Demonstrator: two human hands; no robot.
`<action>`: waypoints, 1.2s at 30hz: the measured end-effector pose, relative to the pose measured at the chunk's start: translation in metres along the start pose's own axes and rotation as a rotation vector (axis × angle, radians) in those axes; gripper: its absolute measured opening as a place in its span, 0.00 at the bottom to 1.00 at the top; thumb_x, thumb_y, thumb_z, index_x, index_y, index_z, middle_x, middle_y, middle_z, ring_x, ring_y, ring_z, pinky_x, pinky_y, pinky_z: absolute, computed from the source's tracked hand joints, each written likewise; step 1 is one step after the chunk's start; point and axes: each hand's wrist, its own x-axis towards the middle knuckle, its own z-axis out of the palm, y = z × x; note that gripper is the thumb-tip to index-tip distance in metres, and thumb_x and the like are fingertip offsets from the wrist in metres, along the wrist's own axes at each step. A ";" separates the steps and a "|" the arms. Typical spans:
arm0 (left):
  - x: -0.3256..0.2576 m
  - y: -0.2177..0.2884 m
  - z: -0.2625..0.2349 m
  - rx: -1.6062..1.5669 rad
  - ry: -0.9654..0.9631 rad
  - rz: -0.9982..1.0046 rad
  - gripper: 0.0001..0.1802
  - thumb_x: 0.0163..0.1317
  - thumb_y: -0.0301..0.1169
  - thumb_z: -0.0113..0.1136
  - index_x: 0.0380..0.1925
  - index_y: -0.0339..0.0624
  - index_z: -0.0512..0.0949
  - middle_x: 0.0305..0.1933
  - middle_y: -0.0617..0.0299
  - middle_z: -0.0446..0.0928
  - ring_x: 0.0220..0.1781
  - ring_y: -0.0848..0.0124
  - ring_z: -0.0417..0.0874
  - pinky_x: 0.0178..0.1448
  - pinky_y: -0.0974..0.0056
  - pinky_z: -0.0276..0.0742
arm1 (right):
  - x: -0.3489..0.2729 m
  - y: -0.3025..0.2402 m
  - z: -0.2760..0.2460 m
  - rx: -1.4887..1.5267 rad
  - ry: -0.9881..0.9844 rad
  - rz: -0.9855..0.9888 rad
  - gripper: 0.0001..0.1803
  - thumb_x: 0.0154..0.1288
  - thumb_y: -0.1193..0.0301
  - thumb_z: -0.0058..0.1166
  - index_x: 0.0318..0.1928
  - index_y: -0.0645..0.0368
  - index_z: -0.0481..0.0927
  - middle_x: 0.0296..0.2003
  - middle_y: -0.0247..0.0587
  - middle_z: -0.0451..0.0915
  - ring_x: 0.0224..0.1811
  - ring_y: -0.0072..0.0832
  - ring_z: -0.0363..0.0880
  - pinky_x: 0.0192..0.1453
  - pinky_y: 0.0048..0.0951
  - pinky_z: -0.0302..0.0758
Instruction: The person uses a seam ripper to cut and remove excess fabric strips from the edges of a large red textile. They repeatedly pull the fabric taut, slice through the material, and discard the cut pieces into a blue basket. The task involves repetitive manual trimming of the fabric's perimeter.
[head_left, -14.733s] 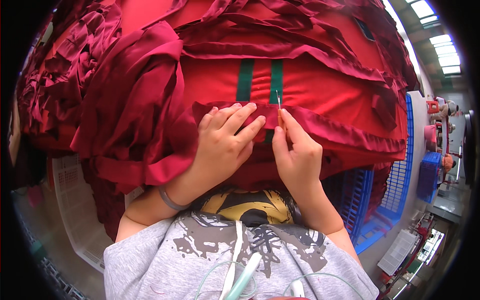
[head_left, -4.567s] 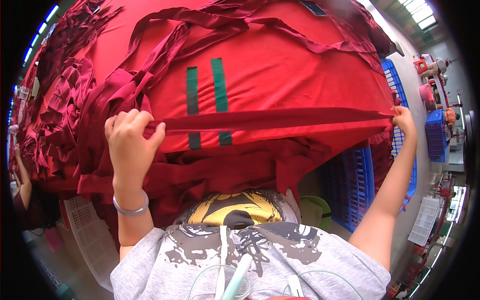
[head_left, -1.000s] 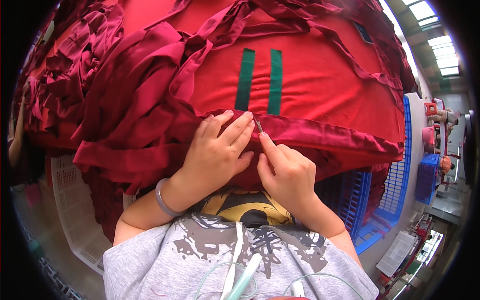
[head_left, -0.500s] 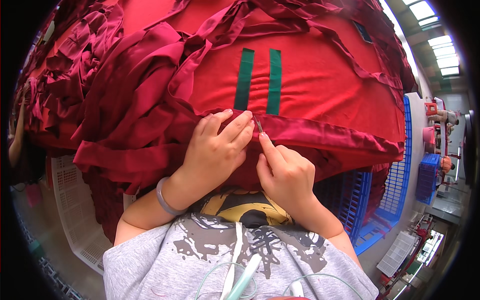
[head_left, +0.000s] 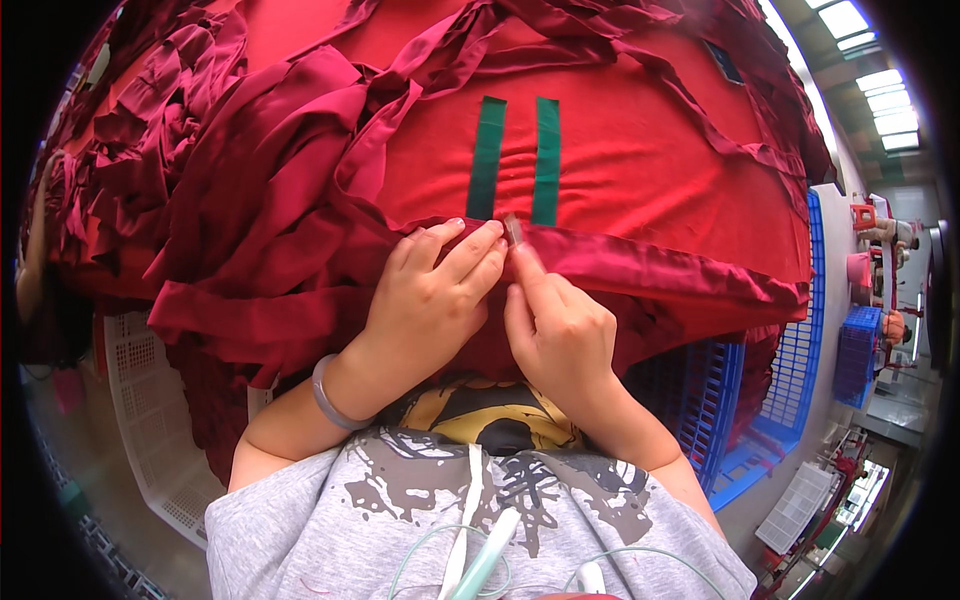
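Observation:
A long dark red satin strip (head_left: pixel 640 254) lies along the near edge of the red cloth-covered table (head_left: pixel 640 150). My left hand (head_left: pixel 425 285) rests palm down on it, fingers stretched out and fingertips pressing the satin; the thumb is mostly tucked out of sight. Close beside those fingertips, my right hand (head_left: pixel 560 325) grips a small metal pointed tool (head_left: pixel 514 230) with the forefinger along it. Its tip touches or hovers just over the strip's upper edge; blur hides its exact kind. Two green tape strips (head_left: pixel 487 155) run away from me just beyond the hands.
Heaped dark red satin (head_left: pixel 270 150) covers the table's left side, with loose bands across the back. A white plastic basket (head_left: pixel 150 430) stands below left, a blue crate (head_left: pixel 790 390) below right. Another person's arm (head_left: pixel 35 250) shows at the far left.
My right hand has shifted slightly up and left, bringing the metal tool nearer my left fingertips. My left hand stays put. At the far left the other person's arm has moved.

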 end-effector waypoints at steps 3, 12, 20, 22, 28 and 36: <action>0.001 0.001 -0.006 0.006 -0.044 0.001 0.26 0.46 0.29 0.62 0.50 0.45 0.78 0.60 0.65 0.74 0.57 0.61 0.72 0.59 0.57 0.70 | 0.009 0.007 -0.002 0.025 0.170 0.090 0.19 0.57 0.75 0.57 0.51 0.64 0.79 0.19 0.36 0.72 0.18 0.30 0.74 0.21 0.31 0.70; -0.002 0.002 -0.003 -0.013 -0.033 -0.005 0.28 0.46 0.28 0.62 0.53 0.54 0.78 0.62 0.66 0.72 0.58 0.60 0.69 0.60 0.55 0.69 | -0.007 0.000 -0.023 -0.071 -0.181 -0.027 0.20 0.56 0.72 0.58 0.50 0.62 0.81 0.19 0.34 0.71 0.19 0.28 0.73 0.22 0.30 0.69; -0.002 0.000 -0.005 -0.031 -0.053 -0.015 0.28 0.47 0.28 0.62 0.53 0.54 0.78 0.62 0.66 0.72 0.59 0.60 0.69 0.60 0.56 0.69 | -0.006 0.003 -0.021 0.065 -0.127 0.006 0.20 0.55 0.75 0.58 0.51 0.62 0.80 0.19 0.34 0.71 0.18 0.27 0.73 0.22 0.30 0.69; -0.002 0.000 -0.005 -0.030 -0.048 -0.009 0.28 0.47 0.28 0.61 0.53 0.54 0.78 0.62 0.66 0.72 0.59 0.60 0.69 0.60 0.56 0.69 | -0.007 0.002 -0.026 0.018 -0.192 -0.016 0.20 0.55 0.75 0.58 0.51 0.61 0.81 0.19 0.34 0.71 0.19 0.27 0.74 0.22 0.30 0.69; -0.001 0.000 -0.007 -0.040 -0.062 0.002 0.29 0.46 0.28 0.62 0.53 0.54 0.78 0.62 0.66 0.71 0.59 0.60 0.69 0.59 0.56 0.70 | 0.000 0.007 -0.017 0.051 -0.083 -0.002 0.20 0.56 0.75 0.58 0.51 0.62 0.80 0.20 0.35 0.73 0.18 0.28 0.74 0.22 0.30 0.70; -0.003 0.002 -0.003 0.000 -0.053 0.000 0.31 0.45 0.28 0.63 0.55 0.58 0.78 0.63 0.66 0.70 0.59 0.59 0.68 0.60 0.55 0.69 | -0.005 0.001 -0.031 0.032 -0.175 0.020 0.19 0.54 0.75 0.58 0.49 0.61 0.82 0.19 0.34 0.72 0.18 0.28 0.73 0.21 0.30 0.69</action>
